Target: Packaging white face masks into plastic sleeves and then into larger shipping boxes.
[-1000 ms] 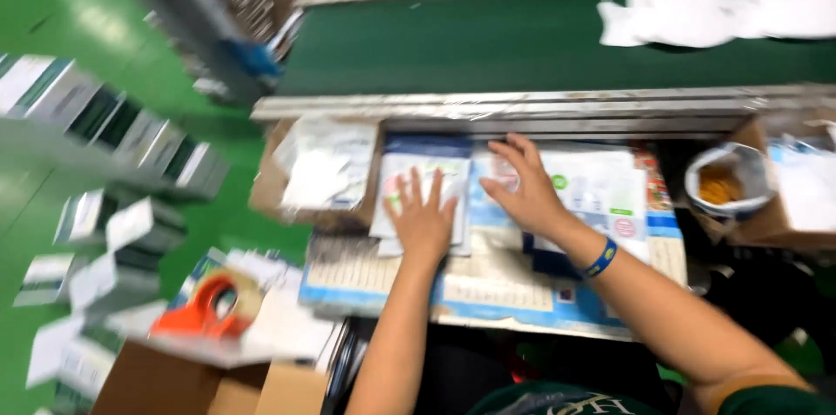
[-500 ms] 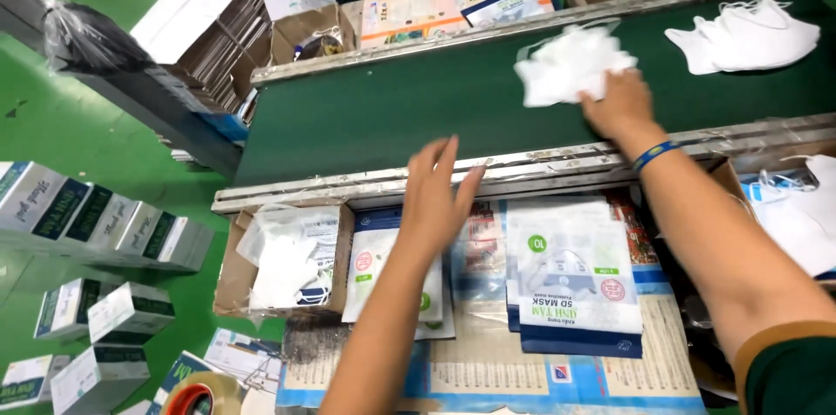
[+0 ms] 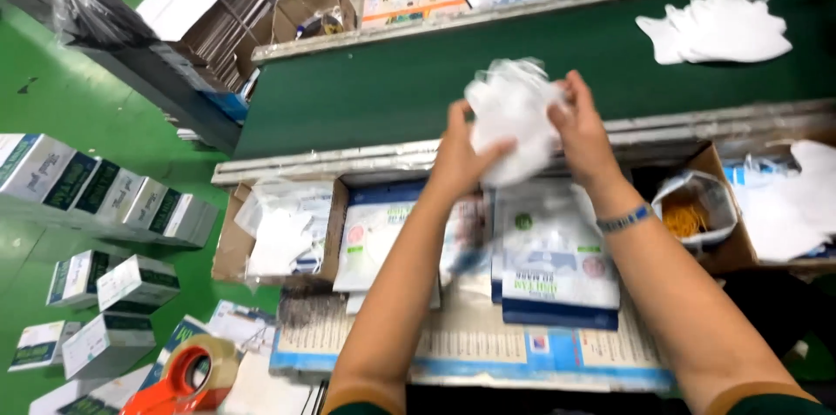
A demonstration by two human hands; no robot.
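Masks (image 3: 512, 114), a small white stack, sit between both hands above the near edge of the green belt (image 3: 392, 88). Left hand (image 3: 460, 154) grips the stack's lower left side, thumb across the front and fingers curled behind. Right hand (image 3: 582, 132) clamps the right side, fingers closed around the edge, wrist bent down; a blue wristband (image 3: 623, 219) circles that wrist. Both forearms rise from the bottom of the view and converge on the stack.

Below the hands, flat pouches (image 3: 553, 249), white with blue and green print, lie in piles on the bench, one pile resting on a dark blue pack. Left of these, an open carton (image 3: 228, 245) holds clear plastic bags. Right of the pouches, another carton (image 3: 736, 245) holds a bag of yellow-orange rubber bands (image 3: 686, 216). More loose white masks (image 3: 714, 27) lie far right on the belt, well apart from the hands. White boxes (image 3: 104, 193) with green ends stand in a row on the green floor at left, others scattered lower. An orange tape dispenser (image 3: 187, 376) sits at bottom left.
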